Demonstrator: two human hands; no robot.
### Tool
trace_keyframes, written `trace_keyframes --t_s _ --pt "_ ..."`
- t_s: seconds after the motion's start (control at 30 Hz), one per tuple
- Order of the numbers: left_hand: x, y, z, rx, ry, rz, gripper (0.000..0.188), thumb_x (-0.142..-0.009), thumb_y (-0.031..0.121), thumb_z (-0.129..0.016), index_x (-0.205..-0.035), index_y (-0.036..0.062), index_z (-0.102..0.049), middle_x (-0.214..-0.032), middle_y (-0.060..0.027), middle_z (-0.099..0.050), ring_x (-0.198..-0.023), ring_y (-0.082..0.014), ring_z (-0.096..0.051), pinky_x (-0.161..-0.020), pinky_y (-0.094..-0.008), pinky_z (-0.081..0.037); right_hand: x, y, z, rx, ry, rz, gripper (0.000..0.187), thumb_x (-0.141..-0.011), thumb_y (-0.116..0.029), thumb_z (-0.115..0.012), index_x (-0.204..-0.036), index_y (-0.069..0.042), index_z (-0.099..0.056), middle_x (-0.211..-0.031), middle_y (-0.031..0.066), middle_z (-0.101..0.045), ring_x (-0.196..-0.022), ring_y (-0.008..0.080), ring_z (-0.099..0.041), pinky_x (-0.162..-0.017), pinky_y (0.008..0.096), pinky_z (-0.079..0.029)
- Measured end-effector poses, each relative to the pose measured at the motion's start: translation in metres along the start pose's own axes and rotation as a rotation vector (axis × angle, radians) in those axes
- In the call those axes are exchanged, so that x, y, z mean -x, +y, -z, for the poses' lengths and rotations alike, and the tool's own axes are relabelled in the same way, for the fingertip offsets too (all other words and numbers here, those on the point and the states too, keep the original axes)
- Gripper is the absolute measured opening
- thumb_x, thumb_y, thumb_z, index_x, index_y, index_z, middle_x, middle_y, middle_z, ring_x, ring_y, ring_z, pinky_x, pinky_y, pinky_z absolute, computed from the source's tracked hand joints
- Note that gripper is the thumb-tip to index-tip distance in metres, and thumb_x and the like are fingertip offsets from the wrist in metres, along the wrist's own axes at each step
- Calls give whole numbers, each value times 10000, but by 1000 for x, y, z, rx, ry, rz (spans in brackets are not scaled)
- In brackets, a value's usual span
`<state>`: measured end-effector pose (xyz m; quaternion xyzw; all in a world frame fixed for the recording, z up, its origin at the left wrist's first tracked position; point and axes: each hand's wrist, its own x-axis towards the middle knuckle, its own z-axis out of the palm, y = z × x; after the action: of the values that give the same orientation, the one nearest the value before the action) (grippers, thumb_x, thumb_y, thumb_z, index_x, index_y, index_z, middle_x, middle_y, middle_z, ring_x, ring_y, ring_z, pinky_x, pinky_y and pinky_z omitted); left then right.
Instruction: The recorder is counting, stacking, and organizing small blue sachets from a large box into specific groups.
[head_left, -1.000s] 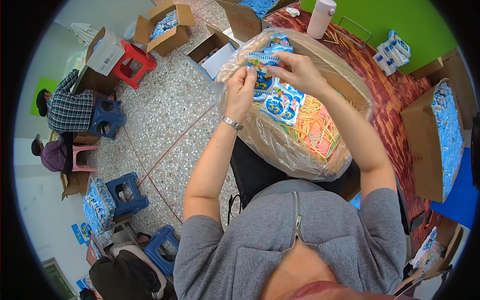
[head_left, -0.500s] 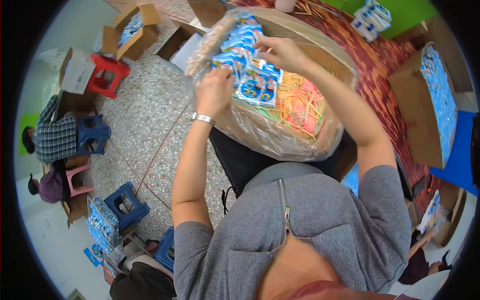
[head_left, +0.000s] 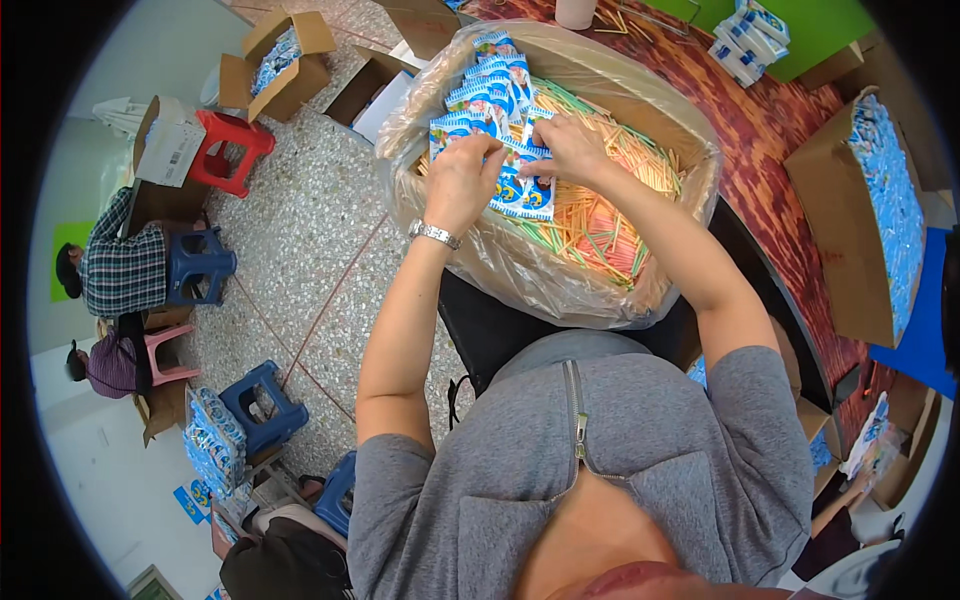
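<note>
A carton point(head_left: 690, 215) lined with clear plastic holds loose thin sticks point(head_left: 605, 235) in orange, pink, yellow and green. Blue-and-white packets point(head_left: 525, 195) lie on the sticks, overlapping in rows up the carton's left side. My left hand point(head_left: 463, 180) is over the lower packets with its fingertips pinched together; whatever they grip is hidden. Beside it, my right hand point(head_left: 575, 152) curls its thumb and fingers at a small blue-and-white packet point(head_left: 537, 130), partly covered by the fingers.
The carton stands against a table with a red patterned top point(head_left: 750, 140). A tall box of blue packets point(head_left: 885, 200) is at the right. Red point(head_left: 228, 150) and blue point(head_left: 262, 405) stools stand on the left floor. Two people point(head_left: 125, 260) sit far left; a dark-haired head point(head_left: 285, 560) shows lower left.
My right hand has come down and nearer to my left hand. The left hand has shifted right, onto the lower packets. The whole view has shifted slightly.
</note>
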<state>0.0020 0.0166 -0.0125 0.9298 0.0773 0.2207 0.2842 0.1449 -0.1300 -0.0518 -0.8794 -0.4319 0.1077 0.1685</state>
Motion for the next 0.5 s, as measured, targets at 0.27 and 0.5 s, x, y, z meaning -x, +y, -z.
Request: trace_keyframes --t_s 0.27,0.5 --pt "5 -12 1 -21 10 67 194 -844 169 -686 -983 33 -686 -869 -154 -695 -805 -298 -686 -721 -377 -529 -12 0 -5 143 52 101 246 -858 -358 -654 -883 -113 -669 -929 75 -654 -892 295 -630 -699 428 -497" --pt "-3 1 1 110 55 66 333 -831 225 -718 -1051 -17 -657 -875 -165 -677 -777 -278 -649 -735 -383 -511 8 -4 59 -330 78 420 210 -925 -208 -623 -1087 -90 -685 -884 78 -684 -815 209 -652 -704 356 -511"
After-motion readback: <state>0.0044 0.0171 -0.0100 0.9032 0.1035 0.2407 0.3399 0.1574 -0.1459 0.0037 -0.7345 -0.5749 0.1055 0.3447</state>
